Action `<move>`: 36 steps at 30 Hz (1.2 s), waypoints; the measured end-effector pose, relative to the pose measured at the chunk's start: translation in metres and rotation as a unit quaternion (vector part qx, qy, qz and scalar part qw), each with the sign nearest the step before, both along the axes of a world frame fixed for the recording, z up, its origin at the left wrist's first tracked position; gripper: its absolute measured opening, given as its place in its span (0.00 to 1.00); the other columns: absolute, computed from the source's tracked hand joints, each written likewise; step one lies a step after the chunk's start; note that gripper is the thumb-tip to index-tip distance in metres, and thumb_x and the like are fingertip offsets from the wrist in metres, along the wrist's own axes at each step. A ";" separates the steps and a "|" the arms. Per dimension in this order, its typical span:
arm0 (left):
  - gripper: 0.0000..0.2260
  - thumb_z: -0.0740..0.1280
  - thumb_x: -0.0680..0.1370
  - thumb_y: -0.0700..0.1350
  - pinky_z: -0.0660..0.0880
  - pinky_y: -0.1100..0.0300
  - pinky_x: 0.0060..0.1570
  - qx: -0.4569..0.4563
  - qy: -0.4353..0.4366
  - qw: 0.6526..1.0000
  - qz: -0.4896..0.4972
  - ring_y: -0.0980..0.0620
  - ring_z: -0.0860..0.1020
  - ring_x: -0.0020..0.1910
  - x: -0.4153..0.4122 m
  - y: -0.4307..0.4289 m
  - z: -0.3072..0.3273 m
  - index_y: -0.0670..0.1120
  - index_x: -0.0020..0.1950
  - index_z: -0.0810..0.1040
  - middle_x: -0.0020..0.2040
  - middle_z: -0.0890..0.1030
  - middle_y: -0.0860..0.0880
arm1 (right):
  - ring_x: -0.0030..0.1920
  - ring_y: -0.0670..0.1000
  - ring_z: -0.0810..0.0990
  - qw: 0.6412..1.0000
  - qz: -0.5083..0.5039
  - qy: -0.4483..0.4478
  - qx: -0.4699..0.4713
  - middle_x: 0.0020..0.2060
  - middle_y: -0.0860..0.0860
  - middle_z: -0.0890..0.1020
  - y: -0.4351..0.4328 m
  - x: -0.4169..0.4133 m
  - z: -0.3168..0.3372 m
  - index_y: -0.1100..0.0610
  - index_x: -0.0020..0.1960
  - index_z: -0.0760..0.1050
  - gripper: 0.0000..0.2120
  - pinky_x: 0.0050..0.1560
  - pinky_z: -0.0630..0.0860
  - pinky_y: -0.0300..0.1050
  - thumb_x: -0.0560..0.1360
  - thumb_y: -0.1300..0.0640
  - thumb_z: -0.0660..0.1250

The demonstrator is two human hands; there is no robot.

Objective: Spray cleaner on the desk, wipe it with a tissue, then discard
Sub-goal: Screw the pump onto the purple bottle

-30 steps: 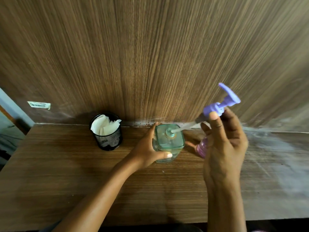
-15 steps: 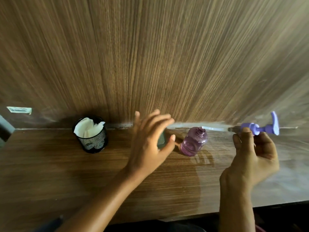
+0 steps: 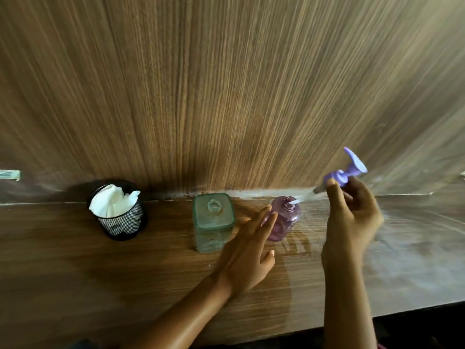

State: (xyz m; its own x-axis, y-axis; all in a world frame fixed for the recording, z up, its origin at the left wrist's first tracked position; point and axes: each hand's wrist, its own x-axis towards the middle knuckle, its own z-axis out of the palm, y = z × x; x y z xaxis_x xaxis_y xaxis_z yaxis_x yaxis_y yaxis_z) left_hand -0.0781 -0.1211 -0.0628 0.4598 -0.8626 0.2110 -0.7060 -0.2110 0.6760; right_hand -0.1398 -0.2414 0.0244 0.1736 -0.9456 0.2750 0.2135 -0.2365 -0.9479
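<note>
My right hand (image 3: 352, 217) holds a purple pump head (image 3: 348, 172) tilted up to the right, and its white tube tip sits in the neck of a small purple bottle (image 3: 285, 219) standing on the wooden desk (image 3: 75, 273). My left hand (image 3: 247, 250) reaches toward the purple bottle with fingers spread, its fingertips at the bottle's left side. A square clear green bottle (image 3: 212, 221) stands uncapped just to the left. White tissues (image 3: 110, 202) fill a black mesh cup (image 3: 120, 222) further left.
A wood-grain wall panel (image 3: 226, 96) rises directly behind the desk. The desk's front edge (image 3: 377, 321) runs along the bottom right. The desk's right part shows pale dusty smears (image 3: 415, 248).
My right hand has swung the pump head from level to tilted and brought its tube tip into the purple bottle's neck. My left hand has moved off the green bottle toward the purple one.
</note>
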 end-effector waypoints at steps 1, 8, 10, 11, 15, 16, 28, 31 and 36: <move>0.33 0.62 0.77 0.46 0.63 0.58 0.70 -0.005 -0.011 1.000 -0.003 0.57 0.49 0.76 0.002 -0.002 -0.002 0.51 0.77 0.47 0.78 0.45 0.56 | 0.39 0.44 0.79 0.999 0.017 0.026 -0.013 0.37 0.49 0.83 -0.006 0.006 0.001 0.65 0.53 0.79 0.10 0.38 0.72 0.30 0.72 0.63 0.70; 0.36 0.62 0.77 0.48 0.62 0.48 0.70 0.072 -0.010 0.997 -0.017 0.48 0.46 0.76 0.007 -0.013 -0.013 0.55 0.76 0.40 0.75 0.37 0.62 | 0.43 0.50 0.82 0.982 0.059 0.175 -0.031 0.43 0.55 0.85 -0.016 0.020 -0.031 0.58 0.50 0.81 0.09 0.42 0.77 0.39 0.70 0.60 0.72; 0.38 0.62 0.76 0.49 0.62 0.47 0.69 0.091 -0.018 0.995 -0.019 0.48 0.47 0.76 0.009 -0.012 -0.015 0.55 0.75 0.39 0.76 0.37 0.61 | 0.45 0.51 0.83 0.975 0.070 0.207 -0.029 0.43 0.53 0.85 -0.017 0.020 -0.036 0.57 0.50 0.81 0.08 0.46 0.78 0.45 0.70 0.60 0.72; 0.38 0.63 0.76 0.49 0.63 0.47 0.68 0.094 -0.024 0.995 -0.018 0.47 0.48 0.76 0.009 -0.012 -0.015 0.55 0.75 0.39 0.76 0.37 0.60 | 0.45 0.50 0.83 0.972 0.079 0.221 -0.027 0.43 0.53 0.85 -0.017 0.019 -0.038 0.57 0.50 0.81 0.08 0.47 0.77 0.45 0.70 0.60 0.72; 0.39 0.64 0.74 0.47 0.67 0.49 0.65 0.080 -0.050 0.995 -0.013 0.46 0.55 0.74 0.010 -0.013 -0.017 0.54 0.76 0.42 0.77 0.41 0.57 | 0.42 0.49 0.80 0.955 0.113 0.272 -0.033 0.41 0.54 0.84 -0.018 0.014 -0.048 0.59 0.49 0.82 0.08 0.45 0.74 0.45 0.70 0.64 0.69; 0.39 0.65 0.73 0.47 0.68 0.49 0.64 0.078 -0.056 0.995 -0.012 0.46 0.56 0.73 0.010 -0.014 -0.018 0.54 0.76 0.42 0.78 0.42 0.57 | 0.42 0.49 0.80 0.951 0.115 0.283 -0.038 0.41 0.53 0.84 -0.019 0.013 -0.050 0.59 0.48 0.82 0.07 0.45 0.73 0.45 0.71 0.64 0.69; 0.39 0.65 0.74 0.45 0.74 0.50 0.57 0.083 -0.046 0.995 0.009 0.47 0.65 0.70 0.008 -0.015 -0.013 0.58 0.75 0.41 0.77 0.41 0.59 | 0.44 0.41 0.81 0.945 0.125 0.294 -0.069 0.42 0.44 0.82 -0.016 0.014 -0.047 0.54 0.53 0.77 0.13 0.39 0.72 0.31 0.71 0.65 0.68; 0.38 0.64 0.74 0.45 0.74 0.50 0.58 0.085 -0.046 0.995 0.012 0.46 0.66 0.69 0.008 -0.015 -0.010 0.57 0.75 0.42 0.77 0.42 0.58 | 0.41 0.39 0.81 0.952 0.140 0.266 -0.059 0.39 0.38 0.81 -0.013 0.015 -0.044 0.49 0.54 0.77 0.16 0.40 0.76 0.34 0.71 0.66 0.67; 0.38 0.64 0.75 0.45 0.73 0.52 0.55 0.087 -0.053 0.995 0.008 0.47 0.68 0.67 0.007 -0.015 -0.010 0.56 0.75 0.42 0.77 0.40 0.59 | 0.40 0.43 0.80 0.950 0.102 0.290 -0.062 0.39 0.48 0.83 -0.015 0.018 -0.047 0.54 0.48 0.81 0.09 0.45 0.76 0.44 0.71 0.64 0.68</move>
